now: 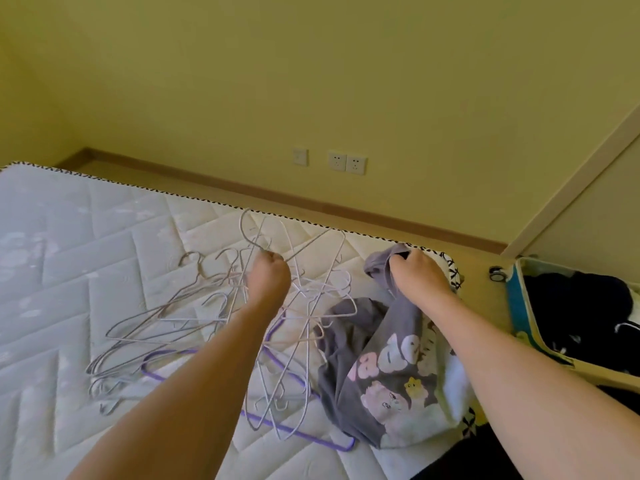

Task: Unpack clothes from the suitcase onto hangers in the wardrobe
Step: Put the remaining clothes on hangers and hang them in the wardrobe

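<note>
My left hand (pixel 269 277) grips a white wire hanger (pixel 304 251) by its neck and holds it up above a heap of several wire hangers (pixel 180 320) lying on the bare mattress (pixel 69 237). A purple hanger (pixel 156 372) lies under the heap. My right hand (pixel 417 277) grips the upper edge of a grey printed T-shirt (pixel 377 372), which hangs crumpled down onto the mattress's right corner. The open suitcase (pixel 519 306) stands on the floor to the right, with dark clothes (pixel 575 306) inside.
A yellow wall with three sockets (pixel 341 161) and a wooden skirting board runs behind the bed. A pale door frame or wardrobe edge (pixel 571 188) slants at the right. Floor shows between the mattress and the suitcase.
</note>
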A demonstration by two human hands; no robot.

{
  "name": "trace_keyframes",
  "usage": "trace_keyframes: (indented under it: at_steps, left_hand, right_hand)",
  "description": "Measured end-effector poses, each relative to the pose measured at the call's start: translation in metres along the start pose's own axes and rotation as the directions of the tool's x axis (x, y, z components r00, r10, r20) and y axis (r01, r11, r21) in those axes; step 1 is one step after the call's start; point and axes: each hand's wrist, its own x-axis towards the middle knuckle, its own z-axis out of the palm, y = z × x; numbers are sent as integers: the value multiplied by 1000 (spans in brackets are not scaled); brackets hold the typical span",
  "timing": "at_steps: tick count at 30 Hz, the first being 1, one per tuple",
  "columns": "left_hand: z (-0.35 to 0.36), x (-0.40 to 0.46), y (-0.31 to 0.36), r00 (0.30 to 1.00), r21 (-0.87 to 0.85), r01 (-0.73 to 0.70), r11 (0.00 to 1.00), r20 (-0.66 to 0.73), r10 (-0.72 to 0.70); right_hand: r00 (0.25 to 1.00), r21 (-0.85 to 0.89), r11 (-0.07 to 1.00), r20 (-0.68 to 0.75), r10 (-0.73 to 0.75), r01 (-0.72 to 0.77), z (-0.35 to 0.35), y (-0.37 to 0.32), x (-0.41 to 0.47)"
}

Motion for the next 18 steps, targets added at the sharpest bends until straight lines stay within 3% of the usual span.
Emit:
trace_keyframes:
  at_steps: [4, 7, 10, 12, 15, 18]
  left_hand:
    - [4, 3, 15, 994, -41, -14, 999, 109, 18]
    - [-3, 5, 21, 978, -122, 163, 979, 153, -144]
    - [-9, 9, 19, 935, -294, 330, 897, 236, -267]
    - [-10, 6, 18, 927, -345, 358, 868, 246, -284]
    - [-3, -3, 23, 932, -303, 332, 893, 249, -262]
    - [3, -9, 26, 938, -278, 304, 911, 257, -235]
  right_hand:
    - [999, 14, 999, -32, 41, -41, -18, 9, 1]
    - [984, 133, 977, -42, 173, -166, -30, 19, 8]
    - [973, 126, 967, -39, 226, -219, -37, 30, 3]
    - [968, 228, 941, 82, 236, -248, -31, 32, -3]
    - [913, 502, 786, 362, 188, -361, -15, 21, -13]
    - [892, 532, 756, 427, 149, -381, 0, 11, -11]
